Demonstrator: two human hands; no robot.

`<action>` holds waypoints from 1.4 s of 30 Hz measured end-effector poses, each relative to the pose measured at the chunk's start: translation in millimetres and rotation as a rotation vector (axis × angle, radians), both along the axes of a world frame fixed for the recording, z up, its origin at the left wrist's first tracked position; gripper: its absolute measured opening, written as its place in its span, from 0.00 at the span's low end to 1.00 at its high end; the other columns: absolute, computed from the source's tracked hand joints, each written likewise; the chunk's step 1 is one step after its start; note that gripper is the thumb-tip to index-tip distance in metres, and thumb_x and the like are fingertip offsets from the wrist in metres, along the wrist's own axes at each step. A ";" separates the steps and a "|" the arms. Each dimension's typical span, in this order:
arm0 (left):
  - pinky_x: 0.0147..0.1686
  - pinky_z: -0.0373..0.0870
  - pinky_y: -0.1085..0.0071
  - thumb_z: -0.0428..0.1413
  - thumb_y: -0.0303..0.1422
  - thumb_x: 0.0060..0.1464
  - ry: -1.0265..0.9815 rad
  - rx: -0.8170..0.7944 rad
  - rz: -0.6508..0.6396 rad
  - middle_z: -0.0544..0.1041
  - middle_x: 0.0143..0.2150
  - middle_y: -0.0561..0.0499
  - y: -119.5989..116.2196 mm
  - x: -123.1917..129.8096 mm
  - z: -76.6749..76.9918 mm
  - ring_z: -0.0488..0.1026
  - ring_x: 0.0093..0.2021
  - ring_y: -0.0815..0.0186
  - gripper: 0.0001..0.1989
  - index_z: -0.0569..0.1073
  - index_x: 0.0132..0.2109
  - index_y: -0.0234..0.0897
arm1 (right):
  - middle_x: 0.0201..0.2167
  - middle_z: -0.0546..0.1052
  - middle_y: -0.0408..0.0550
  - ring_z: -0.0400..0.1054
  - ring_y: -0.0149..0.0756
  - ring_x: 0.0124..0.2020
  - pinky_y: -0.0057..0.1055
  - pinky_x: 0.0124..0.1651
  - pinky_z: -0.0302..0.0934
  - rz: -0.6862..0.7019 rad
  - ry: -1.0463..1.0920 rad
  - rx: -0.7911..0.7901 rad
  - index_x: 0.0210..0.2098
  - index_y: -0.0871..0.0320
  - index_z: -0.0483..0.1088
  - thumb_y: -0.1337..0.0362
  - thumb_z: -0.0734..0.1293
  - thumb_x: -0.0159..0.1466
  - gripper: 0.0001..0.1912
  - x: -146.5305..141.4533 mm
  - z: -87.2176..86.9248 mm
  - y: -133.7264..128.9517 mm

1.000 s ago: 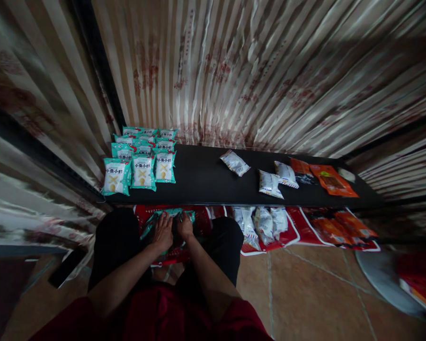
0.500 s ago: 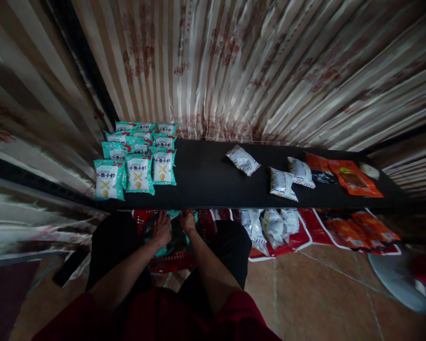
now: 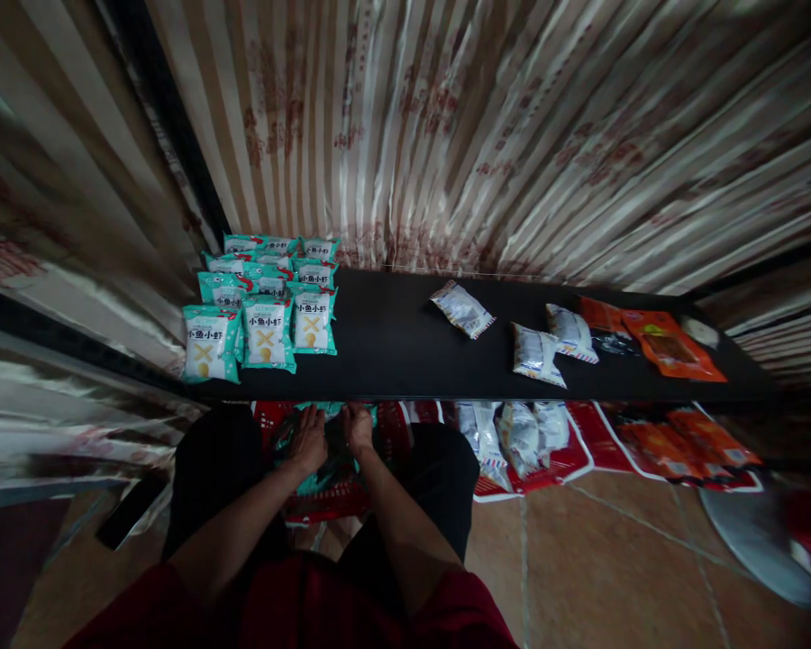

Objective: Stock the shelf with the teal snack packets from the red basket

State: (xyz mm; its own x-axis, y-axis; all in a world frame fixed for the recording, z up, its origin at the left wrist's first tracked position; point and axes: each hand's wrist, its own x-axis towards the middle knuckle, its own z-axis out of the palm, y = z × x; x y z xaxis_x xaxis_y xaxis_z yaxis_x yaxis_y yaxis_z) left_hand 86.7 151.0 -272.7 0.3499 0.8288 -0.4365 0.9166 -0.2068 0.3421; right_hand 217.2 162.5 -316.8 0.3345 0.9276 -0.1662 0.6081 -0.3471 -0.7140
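Between my knees is a red basket with teal snack bags in it, under the front edge of the black shelf. My left hand lies over the bags with its fingers stretched out. Close to its right, my right hand has its fingers curled around the edge of a teal snack bag; the fingertips are partly hidden. On the shelf's left end, teal-and-white snack bags stand upright in rows.
White snack bags lie on the shelf's middle, with orange packets farther right. Below are a red basket of white bags and another of orange packets. A striped curtain hangs behind. A dark phone-like object lies lower left.
The view has shifted very slightly. Both hands stay in the basket in almost the same place, and the bags on the shelf have not moved.
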 end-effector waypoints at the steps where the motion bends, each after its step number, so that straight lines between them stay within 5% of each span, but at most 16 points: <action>1: 0.65 0.45 0.60 0.44 0.22 0.50 -0.014 0.012 0.011 0.51 0.67 0.35 0.3 0.0 0.6 0.43 0.68 0.54 0.31 0.55 0.63 0.21 | 0.35 0.78 0.52 0.71 0.37 0.36 0.31 0.44 0.63 0.013 -0.014 0.024 0.34 0.59 0.75 0.70 0.60 0.59 0.11 0.2 3.9 0.1; 14: 0.64 0.48 0.56 0.44 0.19 0.48 -0.135 0.153 0.097 0.53 0.66 0.36 -7.9 -4.0 12.2 0.47 0.67 0.55 0.33 0.54 0.64 0.25 | 0.36 0.76 0.54 0.69 0.38 0.40 0.30 0.45 0.61 0.111 -0.131 0.172 0.36 0.58 0.73 0.70 0.58 0.61 0.12 5.1 52.4 -14.4; 23: 0.61 0.53 0.56 0.47 0.26 0.53 -0.228 0.246 0.051 0.61 0.63 0.37 -17.6 -6.4 21.4 0.53 0.65 0.55 0.28 0.57 0.62 0.29 | 0.36 0.75 0.53 0.69 0.37 0.39 0.29 0.43 0.61 0.175 -0.217 0.239 0.36 0.58 0.71 0.69 0.57 0.63 0.11 13.6 87.3 -36.5; 42: 0.48 0.66 0.64 0.48 0.35 0.56 -0.401 0.101 0.104 0.74 0.49 0.39 -57.9 -25.4 64.8 0.72 0.49 0.58 0.21 0.59 0.56 0.32 | 0.36 0.75 0.49 0.69 0.35 0.38 0.28 0.44 0.61 0.330 -0.206 0.233 0.38 0.55 0.73 0.68 0.58 0.63 0.11 10.4 135.8 -53.9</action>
